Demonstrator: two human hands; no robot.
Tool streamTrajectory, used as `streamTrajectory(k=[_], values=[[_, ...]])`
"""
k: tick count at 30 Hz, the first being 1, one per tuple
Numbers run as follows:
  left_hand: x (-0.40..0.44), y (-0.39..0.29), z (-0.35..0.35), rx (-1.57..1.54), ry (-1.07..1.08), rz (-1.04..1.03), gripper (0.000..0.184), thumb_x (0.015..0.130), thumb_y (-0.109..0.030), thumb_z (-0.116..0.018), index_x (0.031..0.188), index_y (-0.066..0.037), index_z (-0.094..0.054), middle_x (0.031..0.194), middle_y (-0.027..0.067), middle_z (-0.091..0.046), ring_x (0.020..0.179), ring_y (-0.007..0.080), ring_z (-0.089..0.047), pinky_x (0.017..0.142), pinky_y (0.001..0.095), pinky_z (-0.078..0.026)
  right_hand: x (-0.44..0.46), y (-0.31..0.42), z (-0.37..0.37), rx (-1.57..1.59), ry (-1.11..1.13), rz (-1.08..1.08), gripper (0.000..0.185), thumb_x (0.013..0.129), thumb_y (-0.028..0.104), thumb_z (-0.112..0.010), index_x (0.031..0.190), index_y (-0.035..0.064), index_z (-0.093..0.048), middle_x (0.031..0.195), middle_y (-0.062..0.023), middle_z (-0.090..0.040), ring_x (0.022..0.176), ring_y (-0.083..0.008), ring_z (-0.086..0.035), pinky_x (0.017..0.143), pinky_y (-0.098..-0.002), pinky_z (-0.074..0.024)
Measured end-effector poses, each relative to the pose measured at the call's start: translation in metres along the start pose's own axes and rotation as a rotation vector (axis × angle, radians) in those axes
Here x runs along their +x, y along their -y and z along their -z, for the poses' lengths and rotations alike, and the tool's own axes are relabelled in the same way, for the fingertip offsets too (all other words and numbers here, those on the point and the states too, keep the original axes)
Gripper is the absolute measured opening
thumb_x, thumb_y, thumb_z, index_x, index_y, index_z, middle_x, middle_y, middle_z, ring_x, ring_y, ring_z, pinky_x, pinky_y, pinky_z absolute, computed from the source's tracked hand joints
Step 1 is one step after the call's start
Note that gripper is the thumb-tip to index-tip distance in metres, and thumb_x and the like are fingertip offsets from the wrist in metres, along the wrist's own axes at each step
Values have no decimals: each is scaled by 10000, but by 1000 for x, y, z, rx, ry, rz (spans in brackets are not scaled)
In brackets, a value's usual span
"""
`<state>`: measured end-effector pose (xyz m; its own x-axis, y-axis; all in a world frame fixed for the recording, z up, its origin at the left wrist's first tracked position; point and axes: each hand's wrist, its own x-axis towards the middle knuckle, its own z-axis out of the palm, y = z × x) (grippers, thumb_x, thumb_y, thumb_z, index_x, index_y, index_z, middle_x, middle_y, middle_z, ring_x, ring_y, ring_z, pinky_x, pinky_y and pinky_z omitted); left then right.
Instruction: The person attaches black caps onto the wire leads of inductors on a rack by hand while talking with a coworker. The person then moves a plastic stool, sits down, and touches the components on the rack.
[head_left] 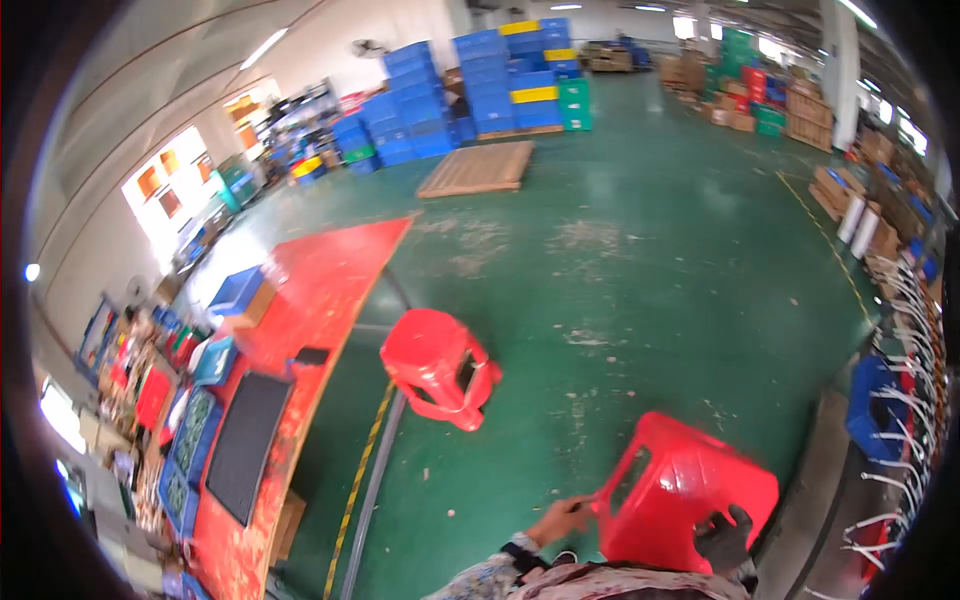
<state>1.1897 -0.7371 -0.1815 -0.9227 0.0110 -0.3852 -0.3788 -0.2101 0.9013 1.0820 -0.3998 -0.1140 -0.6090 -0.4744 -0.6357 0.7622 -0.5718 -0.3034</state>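
Note:
In the head view a red plastic stool is tilted on its side close in front of me. My left hand, bare, has its fingers closed on the stool's edge at the left. My right hand wears a dark glove and is over the stool's lower right part, fingers apart; whether it touches the surface is hard to tell. Another red plastic stool stands upright on the floor ahead, beside a long red-topped table.
A black mat, blue bins and a blue box lie on the table. At right runs a bench with white cables. A wooden pallet and stacked blue crates stand further back on the green floor.

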Motion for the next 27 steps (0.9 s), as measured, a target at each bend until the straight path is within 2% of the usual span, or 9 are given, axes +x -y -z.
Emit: streamTrajectory(k=[2, 5, 6, 9, 13, 15, 20, 26, 27], values=[[-11, -17, 4, 49, -43, 11, 275, 921, -154, -481, 1177, -60, -517, 969, 60, -628, 718, 94, -561, 563, 228, -458, 9, 26, -46, 10, -161, 122, 324, 757, 420, -540, 799, 102, -583, 730, -69, -600, 685, -276, -571, 636, -400, -457], [-11, 21, 4, 189, -79, 84, 167, 872, -107, -556, 989, -12, -629, 851, 51, -646, 583, 66, -538, 484, 223, -441, 80, 74, -6, 167, -157, 206, 369, 744, 429, -546, 800, 64, -547, 740, -101, -584, 640, -272, -557, 582, -371, -463], [-12, 17, -3, 325, -95, 213, 166, 847, -177, -594, 894, -25, -642, 775, 68, -626, 608, 136, -567, 544, 291, -462, 101, 90, 3, 270, -202, 191, 330, 755, 406, -539, 842, 88, -534, 752, -99, -569, 631, -278, -546, 573, -380, -453], [25, -10, -27, 398, -89, 300, 172, 847, -185, -593, 908, -29, -635, 796, 69, -611, 630, 142, -557, 559, 298, -456, 170, 128, 44, 426, -272, 228, 297, 775, 372, -520, 969, 150, -488, 774, -93, -540, 642, -285, -535, 506, -390, -435], [105, -54, -47, 508, 9, 293, 182, 847, -195, -592, 925, -33, -625, 825, 71, -591, 658, 151, -543, 580, 307, -448, 205, 158, 42, 439, -493, 449, 333, 761, 386, -528, 880, 75, -514, 752, -128, -547, 591, -293, -532, 459, -372, -442], [143, -72, -57, 540, 70, 281, 188, 847, -200, -591, 934, -36, -619, 839, 71, -582, 673, 155, -536, 590, 312, -445, 226, 170, 63, 499, -491, 379, 297, 763, 383, -529, 973, 177, -488, 804, -83, -539, 596, -276, -528, 463, -380, -423], [233, -107, -74, 615, 244, 243, 204, 848, -213, -589, 957, -42, -607, 875, 74, -557, 708, 166, -519, 616, 323, -435, 238, 193, 67, 632, -614, 444, 270, 744, 384, -550, 891, 161, -517, 814, -77, -540, 580, -275, -529, 463, -379, -431], [325, -136, -70, 694, 459, 207, 225, 848, -228, -587, 983, -49, -591, 917, 76, -528, 751, 179, -499, 647, 337, -424, 290, 193, 113, 635, -633, 416, 315, 752, 404, -552, 957, 174, -487, 845, -98, -521, 589, -271, -529, 436, -380, -423], [339, -140, -67, 706, 489, 205, 228, 848, -231, -587, 988, -50, -589, 925, 77, -523, 758, 181, -496, 652, 339, -422, 290, 198, 114, 726, -564, 314, 307, 761, 389, -552, 986, 195, -478, 891, -98, -513, 580, -267, -518, 430, -369, -413]])
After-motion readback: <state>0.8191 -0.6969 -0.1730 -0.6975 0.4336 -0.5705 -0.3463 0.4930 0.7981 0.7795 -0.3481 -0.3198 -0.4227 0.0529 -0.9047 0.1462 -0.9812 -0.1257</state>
